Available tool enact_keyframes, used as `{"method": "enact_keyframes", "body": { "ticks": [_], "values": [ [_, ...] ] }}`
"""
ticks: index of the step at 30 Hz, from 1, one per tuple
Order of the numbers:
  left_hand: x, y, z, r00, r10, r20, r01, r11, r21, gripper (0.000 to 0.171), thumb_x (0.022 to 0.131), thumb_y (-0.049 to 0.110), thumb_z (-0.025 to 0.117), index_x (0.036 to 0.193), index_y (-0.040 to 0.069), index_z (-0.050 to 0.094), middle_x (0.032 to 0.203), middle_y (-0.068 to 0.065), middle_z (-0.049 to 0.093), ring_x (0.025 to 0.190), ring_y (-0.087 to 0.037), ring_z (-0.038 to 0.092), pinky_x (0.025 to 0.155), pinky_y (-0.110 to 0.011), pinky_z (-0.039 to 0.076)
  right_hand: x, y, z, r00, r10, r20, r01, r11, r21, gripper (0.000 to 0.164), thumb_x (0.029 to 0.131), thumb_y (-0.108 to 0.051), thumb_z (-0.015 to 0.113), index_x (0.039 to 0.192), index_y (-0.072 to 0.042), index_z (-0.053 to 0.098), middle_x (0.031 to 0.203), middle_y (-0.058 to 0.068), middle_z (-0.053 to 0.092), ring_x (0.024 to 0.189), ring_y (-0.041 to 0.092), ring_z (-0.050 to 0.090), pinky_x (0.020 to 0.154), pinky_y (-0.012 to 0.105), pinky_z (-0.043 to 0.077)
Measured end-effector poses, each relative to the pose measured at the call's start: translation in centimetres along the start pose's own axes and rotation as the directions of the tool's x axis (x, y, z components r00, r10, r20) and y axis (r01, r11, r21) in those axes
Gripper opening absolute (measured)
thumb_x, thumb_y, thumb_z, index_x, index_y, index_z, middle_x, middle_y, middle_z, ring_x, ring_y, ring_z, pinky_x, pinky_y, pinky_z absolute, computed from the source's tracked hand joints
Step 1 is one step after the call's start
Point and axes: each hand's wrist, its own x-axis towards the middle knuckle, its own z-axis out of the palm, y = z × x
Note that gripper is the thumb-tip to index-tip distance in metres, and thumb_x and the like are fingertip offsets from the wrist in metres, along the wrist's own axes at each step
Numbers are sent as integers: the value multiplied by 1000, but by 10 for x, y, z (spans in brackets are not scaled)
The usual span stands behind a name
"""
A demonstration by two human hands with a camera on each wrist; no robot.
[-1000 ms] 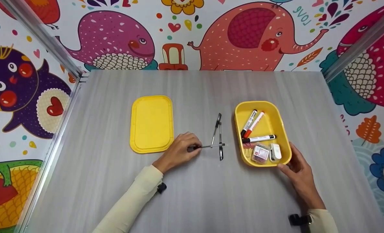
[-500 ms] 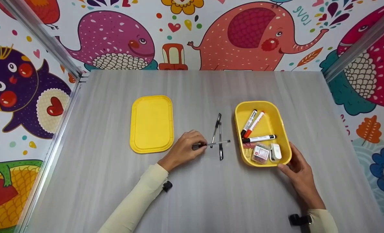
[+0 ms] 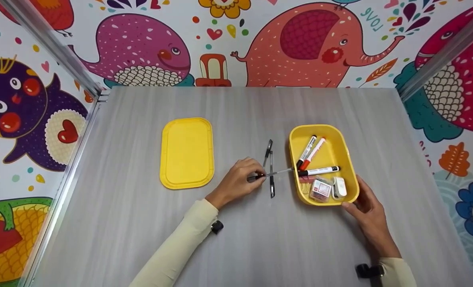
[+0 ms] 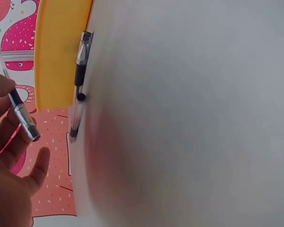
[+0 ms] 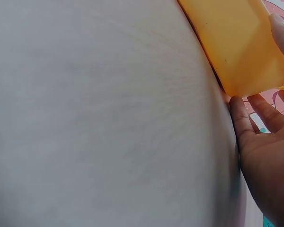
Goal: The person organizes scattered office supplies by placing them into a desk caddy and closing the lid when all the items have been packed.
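Note:
My left hand (image 3: 238, 181) pinches a clear-barrelled pen with a black grip (image 4: 22, 113) by its capped end. In the head view the pen's far end overlaps the left rim of a yellow box (image 3: 344, 145). Below the held pen lie two similar pens on the table, one pointing away (image 3: 268, 149) and one pointing toward me (image 3: 272, 187). With thumb and fingers, my right hand (image 3: 369, 215) holds the box at its near right corner. Inside are a black marker (image 3: 320, 171), two more markers, a small clear case (image 3: 321, 189) and a white object (image 3: 339, 187).
A flat yellow lid (image 3: 187, 153) lies on the grey table (image 3: 236, 247), left of the pens. Cartoon-printed panels (image 3: 220, 40) stand behind the table and along both sides, with metal posts at the corners.
My left hand has moved right and slightly away from me with the pen, bringing its far end from over the loose pens to the box's rim. The right hand and box have stayed put.

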Motion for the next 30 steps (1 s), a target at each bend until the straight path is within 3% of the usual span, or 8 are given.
{"method": "enact_keyframes", "body": {
  "ticks": [11, 21, 30],
  "values": [
    [11, 5, 16, 1000, 8, -18, -8, 1000, -27, 7, 96, 4, 82, 101, 6, 78, 100, -5, 77, 97, -22, 68, 92, -43, 55, -1, -1, 1, 999, -33, 1, 33, 999, 31, 86, 102, 2, 75, 174, -16, 32, 176, 14, 37, 149, 0, 46, 111, 12, 43],
    [22, 9, 23, 1000, -4, -13, 4, 999, -40, 8, 96, 5, 83, 102, 6, 79, 100, -5, 76, 98, -21, 70, 93, -41, 55, -1, 0, 0, 1000, -10, -5, 10, 1000, 9, 87, 102, -1, 77, 175, -18, 32, 176, 13, 37, 148, 0, 46, 111, 11, 42],
    [34, 15, 32, 1000, 22, -16, -24, 997, -67, 7, 96, 5, 83, 103, 6, 79, 101, -5, 76, 98, -19, 69, 93, -39, 55, -1, -1, 1, 1000, -8, -6, 8, 1000, 10, 86, 103, 0, 76, 174, -18, 33, 176, 13, 37, 148, 1, 47, 111, 11, 42]
  ]
}}
